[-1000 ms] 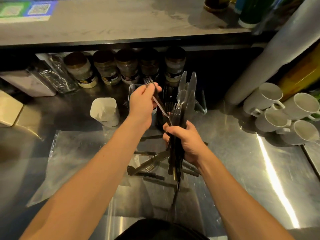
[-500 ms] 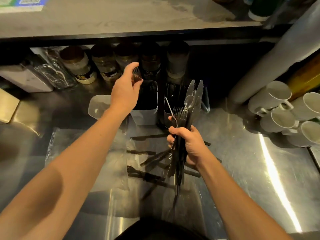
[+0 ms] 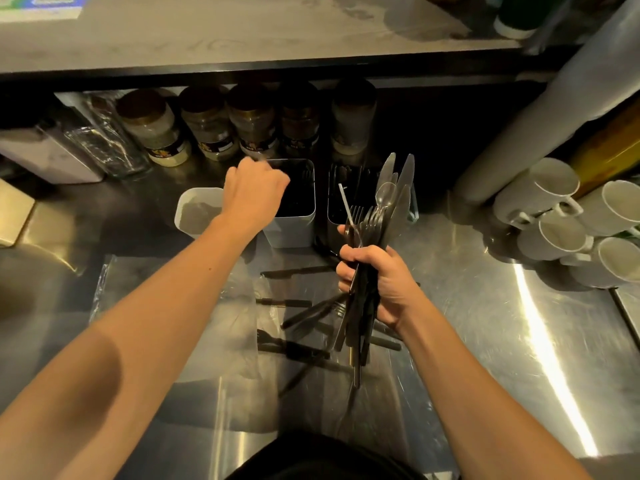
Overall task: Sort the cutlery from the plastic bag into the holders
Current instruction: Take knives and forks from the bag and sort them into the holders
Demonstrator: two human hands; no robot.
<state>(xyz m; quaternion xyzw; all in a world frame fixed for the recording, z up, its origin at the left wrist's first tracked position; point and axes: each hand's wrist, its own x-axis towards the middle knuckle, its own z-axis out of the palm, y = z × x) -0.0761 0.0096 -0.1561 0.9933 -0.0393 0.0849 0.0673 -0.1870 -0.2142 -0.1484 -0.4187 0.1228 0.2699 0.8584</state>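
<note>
Fingers (image 3: 349,268) of the right hand (image 3: 382,282) clamp the stiff, slippery cutlery bundle (image 3: 375,223) mid-handle, while the left hand (image 3: 254,192) hangs curled, seemingly empty, over the middle holder (image 3: 294,226).

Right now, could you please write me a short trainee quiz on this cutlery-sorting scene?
1. True or false: the right hand grips a bundle of cutlery.
2. Which holder is the left hand over? A) the middle holder B) the left holder C) the right holder
3. Fill in: loose cutlery lies on the plastic ____ on the counter.

Key:
1. True.
2. A; its fingers are curled, and whether they hold anything cannot be seen.
3. Bag.
</note>
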